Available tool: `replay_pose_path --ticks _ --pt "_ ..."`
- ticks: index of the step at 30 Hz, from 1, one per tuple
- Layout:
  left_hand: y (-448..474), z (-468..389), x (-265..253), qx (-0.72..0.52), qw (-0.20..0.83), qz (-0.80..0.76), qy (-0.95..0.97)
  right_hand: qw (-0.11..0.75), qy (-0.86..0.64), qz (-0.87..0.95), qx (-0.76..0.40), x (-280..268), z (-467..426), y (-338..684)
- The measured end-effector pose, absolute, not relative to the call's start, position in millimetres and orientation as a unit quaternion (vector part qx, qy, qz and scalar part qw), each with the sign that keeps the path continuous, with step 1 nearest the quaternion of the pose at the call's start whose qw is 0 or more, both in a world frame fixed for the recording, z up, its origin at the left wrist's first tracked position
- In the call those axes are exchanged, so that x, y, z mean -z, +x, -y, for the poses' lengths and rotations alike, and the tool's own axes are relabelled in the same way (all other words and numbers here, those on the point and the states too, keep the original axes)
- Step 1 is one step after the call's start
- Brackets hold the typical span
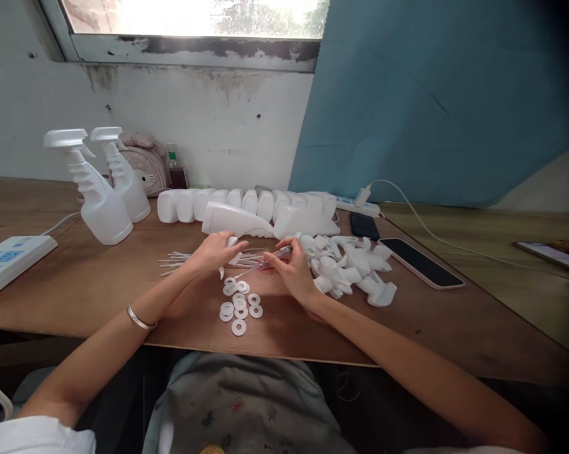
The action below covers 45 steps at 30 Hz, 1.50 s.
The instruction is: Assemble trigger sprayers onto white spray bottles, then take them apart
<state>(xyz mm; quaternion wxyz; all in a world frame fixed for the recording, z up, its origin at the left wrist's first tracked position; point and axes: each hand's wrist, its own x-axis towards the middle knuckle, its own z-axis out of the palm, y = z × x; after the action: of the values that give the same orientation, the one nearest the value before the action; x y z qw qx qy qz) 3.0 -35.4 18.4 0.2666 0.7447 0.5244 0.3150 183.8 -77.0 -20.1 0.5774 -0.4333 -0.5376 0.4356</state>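
My left hand (215, 252) is closed around a white spray trigger head (222, 272), most of which the fingers hide. In my right hand (291, 268) is a small screwdriver (279, 253) with a clear handle. Its thin shaft slants down to the left, and the tip is at or just above the white ring washers (241, 287); I cannot tell whether it touches them. Several of these flat washers lie in a loose group below the hands. Thin white dip tubes (173, 260) lie behind my left hand. To the right of my right hand is a heap of white trigger heads (336, 265).
White bottles (251, 203) lie in a row at the back. Two assembled spray bottles (105, 211) stand left, by a pink bag (145, 165) and a small bottle (176, 170). Power strips (14, 258), a pink-edged phone (421, 261) and a dark phone (363, 225) are also on the table.
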Motion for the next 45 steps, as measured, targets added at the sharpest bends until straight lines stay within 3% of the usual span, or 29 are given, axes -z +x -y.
replay_pose_path --ticks 3,6,11,19,27,35,42,45 --pt "2 32 -23 -0.364 0.367 -0.512 0.686 0.575 -0.422 0.507 -0.484 23 80 179" --pt "2 30 -28 -0.433 0.433 -0.488 0.621 0.519 -0.384 0.515 -0.564 23 87 174" --pt "13 29 -48 -0.496 0.393 -0.439 0.638 0.424 -0.319 0.543 -0.651 20 94 172" --pt "119 33 -72 -0.398 0.394 -0.36 0.746 0.463 -0.317 0.517 -0.646 26 89 173" --pt "211 28 -63 -0.208 0.154 -0.377 0.889 0.502 -0.301 0.495 -0.642 33 85 174" --pt "217 26 -53 -0.125 0.015 -0.42 0.899 0.513 -0.351 0.487 -0.614 43 81 175" --pt "173 46 -73 -0.218 -0.092 -0.325 0.916 0.513 -0.304 0.459 -0.659 26 86 174" --pt "123 52 -93 -0.294 -0.107 -0.358 0.88 0.526 -0.33 0.443 -0.646 22 85 176"
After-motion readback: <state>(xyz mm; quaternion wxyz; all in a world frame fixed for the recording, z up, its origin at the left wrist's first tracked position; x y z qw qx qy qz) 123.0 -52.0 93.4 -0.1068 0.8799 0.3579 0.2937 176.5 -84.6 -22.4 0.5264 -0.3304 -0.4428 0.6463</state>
